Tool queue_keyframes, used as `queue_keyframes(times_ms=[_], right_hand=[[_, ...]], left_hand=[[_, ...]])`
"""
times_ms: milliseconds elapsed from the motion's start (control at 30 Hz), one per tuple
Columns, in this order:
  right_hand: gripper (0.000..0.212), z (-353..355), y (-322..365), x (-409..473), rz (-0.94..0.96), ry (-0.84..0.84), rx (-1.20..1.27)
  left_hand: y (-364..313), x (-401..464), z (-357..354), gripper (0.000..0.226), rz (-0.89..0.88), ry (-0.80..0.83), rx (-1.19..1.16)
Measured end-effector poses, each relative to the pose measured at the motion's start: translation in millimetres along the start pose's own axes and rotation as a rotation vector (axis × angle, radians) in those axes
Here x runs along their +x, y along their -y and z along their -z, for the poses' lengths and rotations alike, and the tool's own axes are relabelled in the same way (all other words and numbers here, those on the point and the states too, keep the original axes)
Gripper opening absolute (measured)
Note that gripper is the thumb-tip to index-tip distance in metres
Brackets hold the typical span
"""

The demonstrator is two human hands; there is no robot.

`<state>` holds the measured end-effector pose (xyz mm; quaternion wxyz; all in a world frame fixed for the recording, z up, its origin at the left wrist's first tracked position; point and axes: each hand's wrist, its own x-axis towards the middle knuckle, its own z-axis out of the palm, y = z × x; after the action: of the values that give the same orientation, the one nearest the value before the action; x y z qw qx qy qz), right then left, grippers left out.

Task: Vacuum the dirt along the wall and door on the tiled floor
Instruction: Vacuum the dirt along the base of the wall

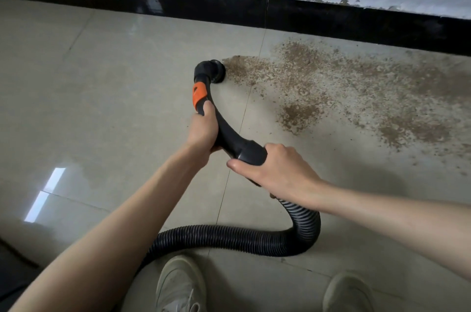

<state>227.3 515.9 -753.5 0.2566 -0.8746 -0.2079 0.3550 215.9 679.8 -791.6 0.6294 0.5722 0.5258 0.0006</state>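
— Sweeping at the near edge of the dirt (339,87), is that where you are?

— Yes. Your left hand (204,130) is wrapped round the curved black tube (226,130) just below its orange band (199,93), and your right hand (277,171) clasps the cuff where the ribbed hose (229,237) joins. The nozzle (216,70) sits on the tiled floor (102,87), touching the left tip of the spill.

— How much is left?

— Nearly all of it, by my reckoning: the brown grit spreads rightward beside the black skirting (356,22). Next you likely need to draw the nozzle right, keeping it low, and let the hose follow past your shoes (181,283).
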Motion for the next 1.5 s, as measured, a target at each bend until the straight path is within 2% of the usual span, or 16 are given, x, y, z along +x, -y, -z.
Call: queue_keyframes(times_ms=[233,367,500,700,933,1133,1400,1500], right_hand=[[0.061,-5.8,-16.4,-25.2,-0.042,-0.004,0.008],[0.062,-0.1,-3.0,-2.4,-0.012,-0.019,0.042],[0.064,11.0,15.8,28.5,0.022,-0.04,0.056],[0.064,21.3,21.2,42.0,0.018,-0.044,0.089],[0.062,4.9,-6.1,-6.3,-0.05,-0.062,0.07],[0.06,-5.8,-24.2,-39.2,-0.075,-0.031,0.031],[0.063,15.8,-8.0,10.1,-0.034,-0.049,0.15],[0.062,28.6,0.8,35.9,0.006,-0.049,0.168]], left_hand=[[17.0,-22.4,-10.3,0.032,0.004,0.012,-0.009],[-6.2,-0.3,-10.9,0.047,-0.013,-0.01,0.057],[-38.1,22.2,-11.5,0.058,-0.014,0.04,0.06],[-53.9,29.1,-15.9,0.054,-0.013,0.058,0.066],[-11.2,0.1,-23.8,0.051,-0.031,0.024,0.073],[18.5,-29.7,-24.0,0.038,-0.02,0.044,0.054],[-32.0,12.7,-40.8,0.051,-0.065,0.034,0.17],[-52.4,29.6,-44.1,0.054,-0.061,0.036,0.148]])
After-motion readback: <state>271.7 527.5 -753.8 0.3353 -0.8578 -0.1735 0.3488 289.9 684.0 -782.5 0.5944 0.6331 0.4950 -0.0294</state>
